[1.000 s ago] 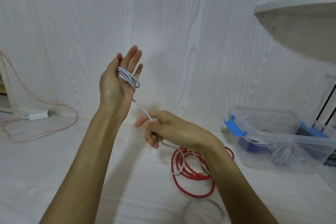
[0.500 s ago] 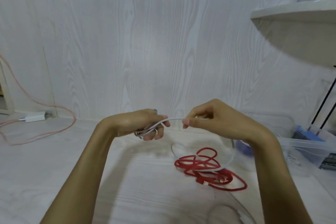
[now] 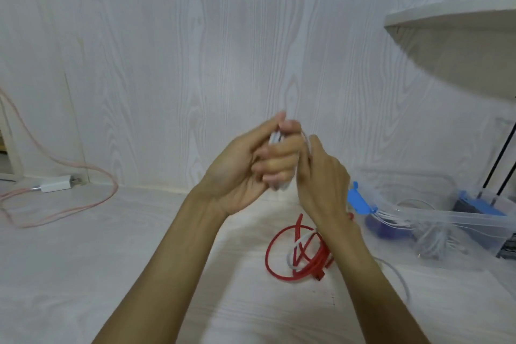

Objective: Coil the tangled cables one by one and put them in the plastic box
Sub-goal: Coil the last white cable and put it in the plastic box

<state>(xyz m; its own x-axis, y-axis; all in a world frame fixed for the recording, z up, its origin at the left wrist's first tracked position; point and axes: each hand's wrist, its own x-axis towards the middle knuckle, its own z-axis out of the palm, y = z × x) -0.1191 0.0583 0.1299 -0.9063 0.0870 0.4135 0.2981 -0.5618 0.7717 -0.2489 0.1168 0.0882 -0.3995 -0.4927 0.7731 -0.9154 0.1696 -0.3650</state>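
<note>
My left hand [image 3: 240,167] is raised in front of the wall, palm toward me, with its fingers curled round a small coil of white cable [image 3: 275,137]. My right hand [image 3: 324,176] presses against the coil from the right, back toward me. Its fingertips are hidden behind the left fingers, and the cable runs by its thumb. A tangled red cable [image 3: 282,271] lies on the table below the hands, with a white strand [image 3: 300,241] crossing it. The clear plastic box [image 3: 458,220] with blue latches stands at the right and holds coiled white cables.
A pink cable [image 3: 92,204] and a white charger [image 3: 53,185] lie at the far left by the wall. A white shelf [image 3: 446,12] juts out at the upper right. Black rods [image 3: 499,156] rise behind the box. A pale cable loop [image 3: 399,276] lies near the front right.
Both hands rose and came together. My left hand turned palm toward me and closed round the coil. My right hand moved left from the stretched cable up against the coil.
</note>
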